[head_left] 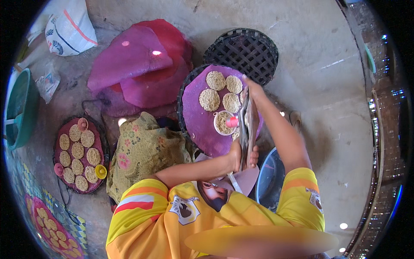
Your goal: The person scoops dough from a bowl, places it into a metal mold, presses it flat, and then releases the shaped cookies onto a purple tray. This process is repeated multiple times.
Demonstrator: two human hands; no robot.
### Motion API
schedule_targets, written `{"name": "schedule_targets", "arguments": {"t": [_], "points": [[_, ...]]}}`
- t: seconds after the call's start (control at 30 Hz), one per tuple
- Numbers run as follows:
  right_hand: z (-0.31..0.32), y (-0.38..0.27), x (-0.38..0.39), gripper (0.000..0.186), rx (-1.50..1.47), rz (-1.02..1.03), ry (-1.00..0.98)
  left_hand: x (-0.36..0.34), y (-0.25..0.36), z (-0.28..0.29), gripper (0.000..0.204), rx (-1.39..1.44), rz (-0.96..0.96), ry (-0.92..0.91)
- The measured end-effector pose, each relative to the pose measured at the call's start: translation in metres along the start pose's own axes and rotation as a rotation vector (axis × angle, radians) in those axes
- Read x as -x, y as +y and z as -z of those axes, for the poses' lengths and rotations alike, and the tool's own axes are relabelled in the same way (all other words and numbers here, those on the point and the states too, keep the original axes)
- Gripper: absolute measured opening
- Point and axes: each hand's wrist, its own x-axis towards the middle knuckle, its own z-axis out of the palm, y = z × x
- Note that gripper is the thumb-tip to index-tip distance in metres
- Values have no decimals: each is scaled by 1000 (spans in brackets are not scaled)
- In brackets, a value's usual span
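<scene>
Both my hands are closed on a long dark hand press (245,125), held over a round tray lined with purple sheeting (196,108). My right hand (253,90) grips its far end, thumb uppermost. Around the near end wraps my left hand (236,156), fingertips showing on the other side. A pink-red piece (232,121) sticks out from the press's left side. Just beneath that piece lies a white ring (217,125) with pale dough strands in it. Several round strand cakes (209,100) rest on the purple sheeting; the press and my right arm hide part of the tray.
An upturned black woven basket (241,54) stands behind the tray. Purple and red sheets (129,64) lie to the far left. A second tray of cakes (77,151) sits at left, near a green basin (23,108). A bluish tub (271,177) is close to my right side.
</scene>
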Motion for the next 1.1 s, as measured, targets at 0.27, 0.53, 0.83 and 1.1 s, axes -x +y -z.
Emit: {"name": "schedule_targets", "arguments": {"t": [0.27, 0.53, 0.83, 1.1], "points": [[24, -6, 40, 51, -358, 48, -103, -6, -11, 18, 53, -66, 59, -437], [-1, 94, 61, 50, -708, 75, -345, -4, 7, 18, 30, 70, 18, -938], [-21, 120, 69, 56, -356, 422, -40, 33, 46, 6, 17, -83, -149, -907], [-12, 120, 118, 44, 913, 953, 262, 152, 141, -2, 35, -438, -533, -634]]}}
